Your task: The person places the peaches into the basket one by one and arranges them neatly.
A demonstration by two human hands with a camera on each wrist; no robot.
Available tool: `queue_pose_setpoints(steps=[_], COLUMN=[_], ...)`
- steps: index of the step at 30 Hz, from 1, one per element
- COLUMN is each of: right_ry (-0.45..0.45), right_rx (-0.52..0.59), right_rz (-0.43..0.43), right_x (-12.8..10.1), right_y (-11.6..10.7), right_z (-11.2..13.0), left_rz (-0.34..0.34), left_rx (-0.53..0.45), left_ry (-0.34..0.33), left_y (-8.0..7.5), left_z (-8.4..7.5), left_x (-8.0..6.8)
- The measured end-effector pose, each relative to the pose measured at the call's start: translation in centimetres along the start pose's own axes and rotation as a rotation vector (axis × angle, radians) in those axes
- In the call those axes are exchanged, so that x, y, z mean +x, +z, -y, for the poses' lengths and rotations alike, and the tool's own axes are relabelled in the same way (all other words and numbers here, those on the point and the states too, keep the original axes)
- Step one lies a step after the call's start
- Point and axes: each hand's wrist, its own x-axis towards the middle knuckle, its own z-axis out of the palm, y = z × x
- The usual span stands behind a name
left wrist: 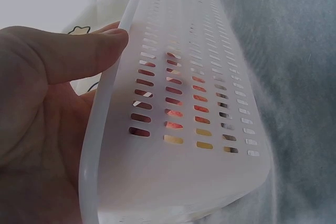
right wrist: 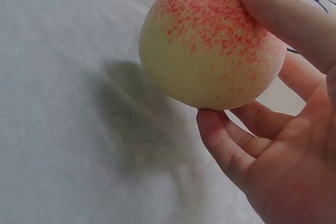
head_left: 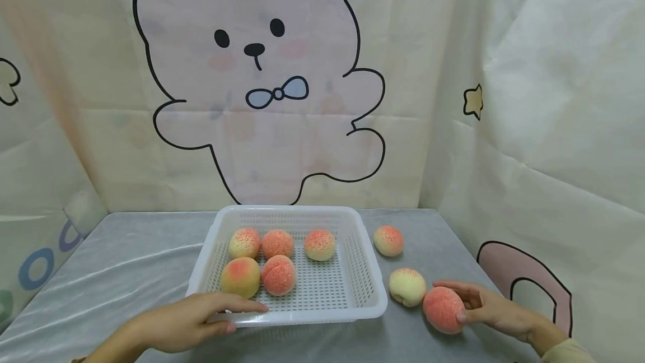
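Note:
My right hand (head_left: pixel 491 310) grips a red-blushed peach (head_left: pixel 443 310) at the right of the table. In the right wrist view this peach (right wrist: pixel 210 51) shows a pale yellow side, with thumb and fingers around it and a shadow below on the cloth. My left hand (head_left: pixel 194 321) pinches the near rim of a white plastic basket (head_left: pixel 302 316), thumb outside and fingers over the edge. Slots in the basket wall (left wrist: pixel 173 103) show red and yellow fruit behind. Several peaches lie inside, mostly on the left, with one peach (head_left: pixel 319 245) apart toward the right.
A pale yellow peach (head_left: pixel 407 287) sits between the basket and the right hand. Farther back, another peach (head_left: pixel 388 241) lies beside the basket's right wall. Grey cloth (head_left: pixel 136 262) covers the table, and printed curtains (head_left: pixel 403 156) stand behind and at both sides.

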Motion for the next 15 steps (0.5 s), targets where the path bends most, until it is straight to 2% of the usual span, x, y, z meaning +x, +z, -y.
queue_pose_setpoints(steps=[15], right_ry=[-0.117], right_rx=[-0.007], right_rz=[0.026], right_x=[-0.3], right_y=[-0.8], right_z=[2.5], left_rz=[0.001], left_rx=[0.012], left_ry=[-0.007], left_y=[0.0], left_z=[0.2], left_x=[-0.1])
